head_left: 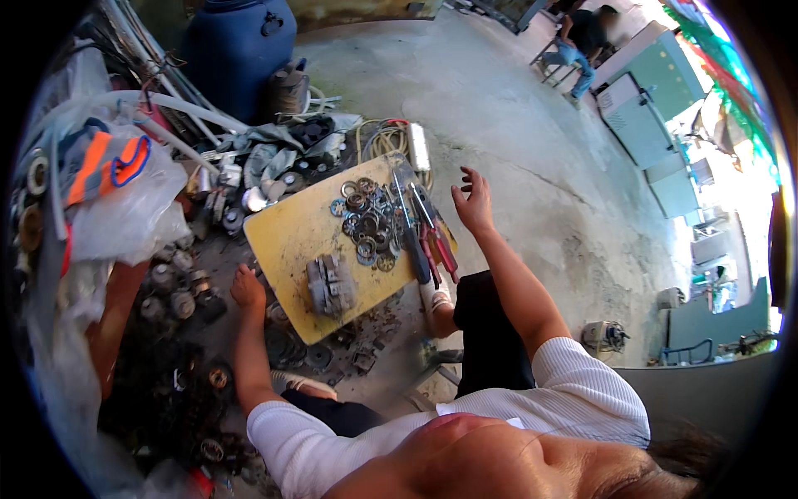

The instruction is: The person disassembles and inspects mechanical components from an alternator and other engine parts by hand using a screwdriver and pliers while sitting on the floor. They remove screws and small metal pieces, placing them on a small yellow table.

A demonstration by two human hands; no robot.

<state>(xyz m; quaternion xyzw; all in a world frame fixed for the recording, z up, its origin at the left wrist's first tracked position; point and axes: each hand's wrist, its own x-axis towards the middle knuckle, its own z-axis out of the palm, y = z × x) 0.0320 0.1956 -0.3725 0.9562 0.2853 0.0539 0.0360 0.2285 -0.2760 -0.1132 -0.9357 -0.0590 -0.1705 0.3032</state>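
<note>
My right hand [474, 201] is raised just past the right edge of a yellow board [278, 229], its fingers apart and nothing in them. On the other side, my left hand [248, 287] is beside the board's left edge with its fingers curled; what they may hold is hidden. A grey, blocky metal part [331, 285] sits on the near part of the board. Beyond it lies a heap of metal rings and bearings [366, 223]. Along the board's right side rest a long tool with a dark handle [417, 258] and red-handled pliers [442, 249].
Greasy metal parts [179, 299] are piled on the floor at left, below plastic bags [125, 216] and an orange-grey cloth [91, 170]. A blue barrel [237, 58] stands behind. Far right, a person [582, 46] sits near pale green cabinets [640, 125]. A small motor [605, 336] lies right.
</note>
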